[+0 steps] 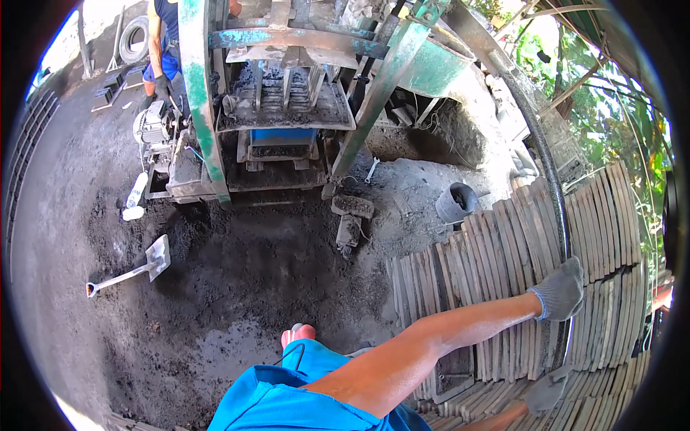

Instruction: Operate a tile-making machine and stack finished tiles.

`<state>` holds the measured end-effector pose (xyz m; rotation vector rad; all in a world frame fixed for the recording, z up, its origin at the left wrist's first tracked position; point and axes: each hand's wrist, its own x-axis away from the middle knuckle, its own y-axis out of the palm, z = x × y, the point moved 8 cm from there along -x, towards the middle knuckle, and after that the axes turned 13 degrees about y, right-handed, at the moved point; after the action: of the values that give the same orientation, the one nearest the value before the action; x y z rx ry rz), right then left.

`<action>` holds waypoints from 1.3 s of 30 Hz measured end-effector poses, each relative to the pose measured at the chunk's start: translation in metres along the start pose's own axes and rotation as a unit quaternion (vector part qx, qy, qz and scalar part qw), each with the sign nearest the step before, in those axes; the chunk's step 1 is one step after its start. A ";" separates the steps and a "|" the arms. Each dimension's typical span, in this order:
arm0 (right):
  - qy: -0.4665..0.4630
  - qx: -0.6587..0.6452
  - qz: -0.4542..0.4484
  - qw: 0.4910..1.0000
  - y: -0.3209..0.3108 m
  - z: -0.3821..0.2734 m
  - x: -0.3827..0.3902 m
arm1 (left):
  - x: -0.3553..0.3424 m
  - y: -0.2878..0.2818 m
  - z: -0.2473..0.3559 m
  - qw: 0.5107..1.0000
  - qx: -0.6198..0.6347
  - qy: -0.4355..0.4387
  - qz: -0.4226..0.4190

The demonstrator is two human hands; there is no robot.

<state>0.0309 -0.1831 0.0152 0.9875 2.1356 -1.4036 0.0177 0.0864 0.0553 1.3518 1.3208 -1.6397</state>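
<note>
A long dark metal pole (552, 172) curves down from the machine's upper right to my right side. My left hand (560, 291), in a grey knit glove, reaches across and is closed around the pole. Further down, near its lower end, my right hand (548, 391) in a matching glove is also closed on it, its fingers partly hidden. Behind both hands stand close rows of thin wooden boards (496, 244). The machine (298, 43), with its green and rusty steel frame, rises ahead.
A shovel (136, 271) lies on the dark, gritty ground at left. Near an electric motor (154, 126), a co-worker (167, 50) bends at the far left. A bucket (457, 203), a wrench (371, 169) and broken blocks (352, 207) lie right of the machine.
</note>
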 end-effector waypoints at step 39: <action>-0.026 -0.002 -0.047 0.999 -0.005 -0.003 -0.011 | -0.008 0.001 0.001 0.999 0.007 0.008 -0.038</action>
<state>0.0350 -0.1853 0.0267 0.8484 2.1715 -1.4511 0.0207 0.0840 0.0626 1.3401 1.3871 -1.6957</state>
